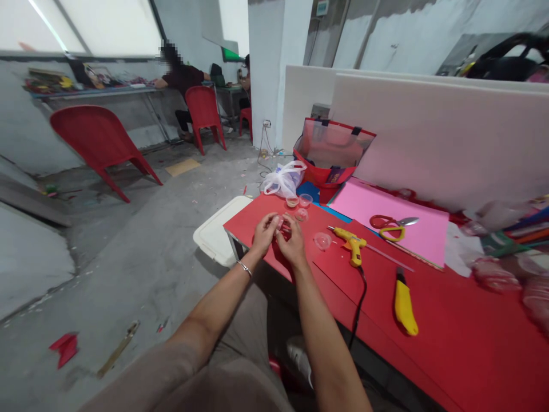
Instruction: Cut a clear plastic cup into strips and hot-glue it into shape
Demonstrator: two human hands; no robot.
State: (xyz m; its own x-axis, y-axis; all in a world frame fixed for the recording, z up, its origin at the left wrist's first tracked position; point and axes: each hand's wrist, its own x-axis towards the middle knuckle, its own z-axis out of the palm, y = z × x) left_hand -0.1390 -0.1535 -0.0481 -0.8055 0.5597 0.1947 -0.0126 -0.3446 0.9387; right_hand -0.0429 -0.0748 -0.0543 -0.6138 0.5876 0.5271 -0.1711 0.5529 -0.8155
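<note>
Near the table's left end, my left hand (264, 233) and my right hand (292, 239) are close together, fingers curled in. Between the fingertips is a small clear, pinkish plastic piece (280, 222); the fingers cover most of it, so its full shape is hidden. Just beyond my hands sit several small clear plastic cups (305, 199). Another clear round cup (322, 241) rests to the right of my right hand. Further right lies a yellow hot glue gun (351, 243) with a clear glue stick (392, 257) behind it.
A yellow-handled cutter (405, 309) lies on the red table (463, 343). Scissors (392, 225) rest on pink sheets (364, 200). A white plastic bag (283, 182) and a red tote bag (334, 149) stand behind. A black cord (359, 309) hangs over the front edge. Another person (184, 77) sits far off.
</note>
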